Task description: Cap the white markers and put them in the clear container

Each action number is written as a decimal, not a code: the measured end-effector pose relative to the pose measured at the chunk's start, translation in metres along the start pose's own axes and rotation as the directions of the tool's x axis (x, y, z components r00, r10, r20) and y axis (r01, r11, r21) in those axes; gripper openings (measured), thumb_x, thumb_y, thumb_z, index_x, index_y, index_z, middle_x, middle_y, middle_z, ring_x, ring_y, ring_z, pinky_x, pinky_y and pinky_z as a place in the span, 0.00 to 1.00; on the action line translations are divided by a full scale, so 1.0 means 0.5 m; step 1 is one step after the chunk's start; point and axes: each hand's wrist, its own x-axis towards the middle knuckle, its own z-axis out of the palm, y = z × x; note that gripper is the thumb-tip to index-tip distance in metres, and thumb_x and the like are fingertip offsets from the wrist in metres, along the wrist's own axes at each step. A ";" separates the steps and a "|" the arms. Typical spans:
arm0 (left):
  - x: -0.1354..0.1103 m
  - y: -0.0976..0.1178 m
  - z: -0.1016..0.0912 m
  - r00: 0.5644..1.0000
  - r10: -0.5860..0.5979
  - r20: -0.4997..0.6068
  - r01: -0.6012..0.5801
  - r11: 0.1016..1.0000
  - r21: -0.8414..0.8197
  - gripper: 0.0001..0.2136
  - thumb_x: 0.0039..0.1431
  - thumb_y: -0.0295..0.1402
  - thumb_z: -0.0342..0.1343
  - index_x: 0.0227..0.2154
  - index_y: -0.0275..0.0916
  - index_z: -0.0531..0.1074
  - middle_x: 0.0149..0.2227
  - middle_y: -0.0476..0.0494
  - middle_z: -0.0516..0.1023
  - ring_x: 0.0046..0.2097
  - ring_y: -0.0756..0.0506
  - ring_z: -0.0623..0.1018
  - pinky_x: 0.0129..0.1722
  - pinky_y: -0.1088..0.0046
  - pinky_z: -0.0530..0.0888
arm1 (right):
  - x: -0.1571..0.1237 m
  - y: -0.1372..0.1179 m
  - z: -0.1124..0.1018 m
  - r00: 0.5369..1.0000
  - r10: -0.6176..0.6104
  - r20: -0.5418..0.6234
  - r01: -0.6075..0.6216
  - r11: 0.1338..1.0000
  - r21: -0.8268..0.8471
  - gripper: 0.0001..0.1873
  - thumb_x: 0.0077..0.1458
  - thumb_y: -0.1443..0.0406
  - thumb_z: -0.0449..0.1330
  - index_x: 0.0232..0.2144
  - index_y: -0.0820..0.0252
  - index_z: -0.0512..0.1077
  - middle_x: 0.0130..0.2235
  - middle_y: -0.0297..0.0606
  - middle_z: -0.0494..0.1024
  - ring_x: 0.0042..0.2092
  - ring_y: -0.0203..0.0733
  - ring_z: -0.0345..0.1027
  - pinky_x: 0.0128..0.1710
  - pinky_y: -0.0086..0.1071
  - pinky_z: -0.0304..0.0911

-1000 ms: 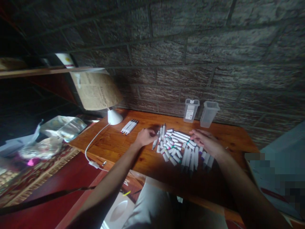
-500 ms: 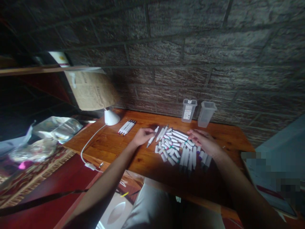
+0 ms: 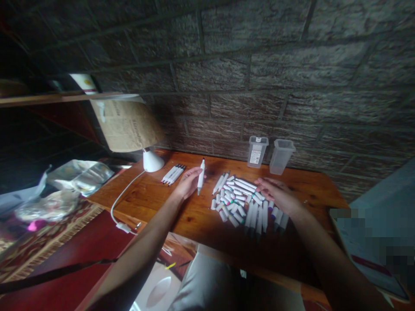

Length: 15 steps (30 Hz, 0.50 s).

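My left hand (image 3: 189,181) is closed on a white marker (image 3: 201,175), which it holds nearly upright above the wooden table, dark tip up and grey end down. My right hand (image 3: 274,192) hovers at the right side of a heap of white markers (image 3: 233,198) with coloured caps; its fingers are loosely bent and apart, and nothing shows in them. Several longer markers (image 3: 256,216) lie side by side at the heap's near edge, and a few more (image 3: 221,182) at its far left. Left of my left hand lies a neat row of markers (image 3: 174,174).
Two clear plastic containers (image 3: 258,152) stand at the back by the brick wall. A lamp (image 3: 153,161) with a paper shade is at the table's left, its white cord (image 3: 113,203) hanging over the front edge. A tablet-like object (image 3: 369,255) lies at the right.
My left hand has moved a little left and up with the marker, turning it from a slant to nearly upright. My right hand has barely moved.
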 end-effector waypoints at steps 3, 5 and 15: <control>0.002 0.006 0.002 0.997 0.060 -0.046 -0.061 0.998 -0.025 0.21 0.44 0.35 0.70 0.43 0.39 0.74 0.28 0.51 0.77 0.28 0.52 0.76 0.24 0.80 0.69 | 0.001 0.003 -0.002 1.000 0.005 -0.008 -0.005 1.000 -0.016 0.23 0.45 0.49 0.68 0.34 0.62 0.79 0.27 0.37 0.76 0.21 0.27 0.51 0.19 0.25 0.41; 0.005 0.005 0.002 0.990 0.117 -0.079 -0.120 0.992 -0.027 0.22 0.44 0.34 0.70 0.44 0.41 0.73 0.31 0.51 0.78 0.30 0.51 0.77 0.24 0.81 0.68 | 0.001 0.003 -0.001 1.000 0.000 -0.003 0.000 1.000 -0.010 0.23 0.45 0.49 0.68 0.34 0.62 0.79 0.27 0.37 0.76 0.21 0.28 0.51 0.19 0.25 0.41; 0.009 -0.002 -0.008 0.994 0.106 0.013 -0.106 0.994 -0.030 0.20 0.49 0.32 0.63 0.47 0.35 0.74 0.35 0.40 0.81 0.27 0.52 0.72 0.25 0.77 0.66 | -0.005 -0.008 0.005 1.000 -0.004 0.011 0.005 0.999 -0.033 0.24 0.43 0.48 0.67 0.34 0.61 0.78 0.26 0.37 0.76 0.20 0.28 0.51 0.19 0.27 0.39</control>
